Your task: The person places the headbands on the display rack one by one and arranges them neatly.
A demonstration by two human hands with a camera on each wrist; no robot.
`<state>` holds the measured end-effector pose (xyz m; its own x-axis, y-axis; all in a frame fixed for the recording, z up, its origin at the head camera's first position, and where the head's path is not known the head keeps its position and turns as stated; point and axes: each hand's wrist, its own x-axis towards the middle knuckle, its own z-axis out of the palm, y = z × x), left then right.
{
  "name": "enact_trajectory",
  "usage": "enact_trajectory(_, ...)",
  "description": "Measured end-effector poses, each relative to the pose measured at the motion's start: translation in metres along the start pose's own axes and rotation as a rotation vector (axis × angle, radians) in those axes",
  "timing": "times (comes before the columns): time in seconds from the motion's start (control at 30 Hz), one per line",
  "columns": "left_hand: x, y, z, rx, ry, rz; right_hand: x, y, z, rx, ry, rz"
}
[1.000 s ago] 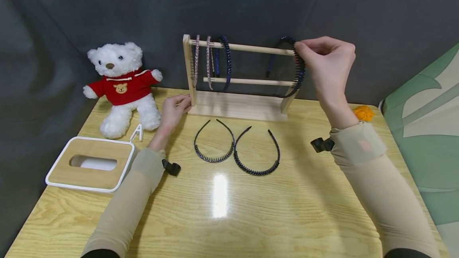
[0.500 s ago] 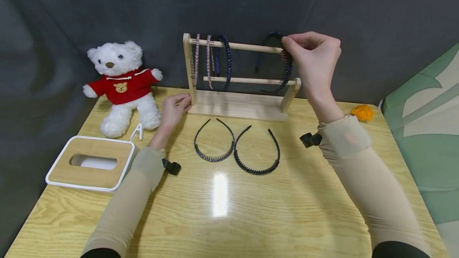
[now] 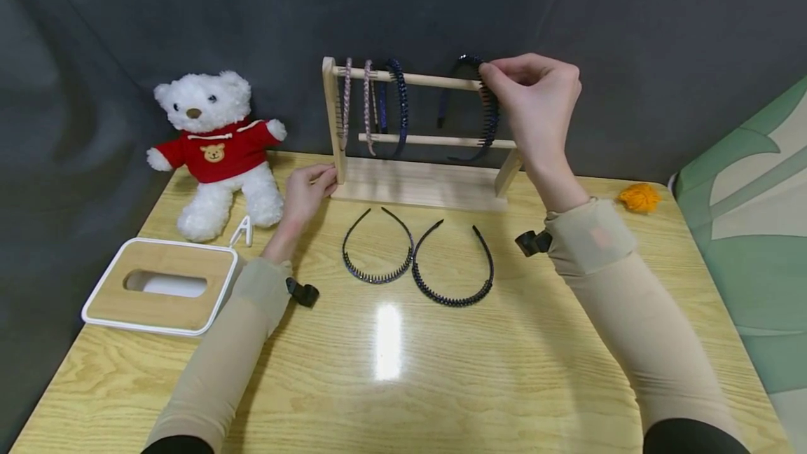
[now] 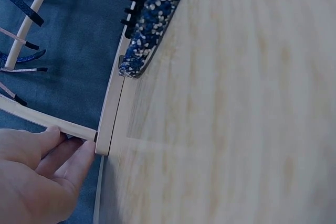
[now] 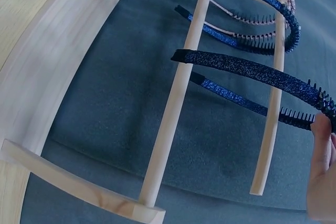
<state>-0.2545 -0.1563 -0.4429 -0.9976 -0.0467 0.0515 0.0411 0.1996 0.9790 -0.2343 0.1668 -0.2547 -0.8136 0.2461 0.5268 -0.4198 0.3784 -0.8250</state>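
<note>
My right hand [image 3: 539,104] pinches the toothed top of a dark blue headband [image 3: 491,118] at the right part of a wooden rack [image 3: 422,182]. In the right wrist view, the held headband's [image 5: 236,69] two arms pass either side of the rods, tips at the lower rod. My left hand [image 3: 305,195] grips the foot of the rack's left upright between thumb and fingers. Two pink headbands [image 3: 345,104] and a blue glittery headband [image 3: 401,107] hang at the rack's left. On the table before it lie a speckled headband [image 3: 377,279] and a black headband [image 3: 455,303].
Left of the rack sits a white teddy bear [image 3: 221,160] in a red jumper. A tissue box [image 3: 164,258] with a wooden lid and a white letter A [image 3: 242,232] stand nearer. An orange fluffy ball [image 3: 639,197] lies at the table's back right.
My right hand has moved left along the rack with the dark blue headband, from the rods' right end toward the middle. My left hand stays at the left upright.
</note>
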Motion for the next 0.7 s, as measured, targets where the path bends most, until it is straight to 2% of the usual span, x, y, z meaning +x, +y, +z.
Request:
enact_trajectory(0.27,0.000,0.002,0.001,0.010,0.001,0.002,0.000,0.003,0.007,0.000,0.001,-0.040)
enact_trajectory(0.57,0.000,0.003,0.001,0.017,0.004,0.005,-0.006,-0.012,0.018,-0.029,-0.012,-0.020)
enact_trajectory(0.7,0.000,0.002,0.000,0.010,-0.002,0.000,-0.004,-0.008,0.024,-0.046,-0.017,-0.026)
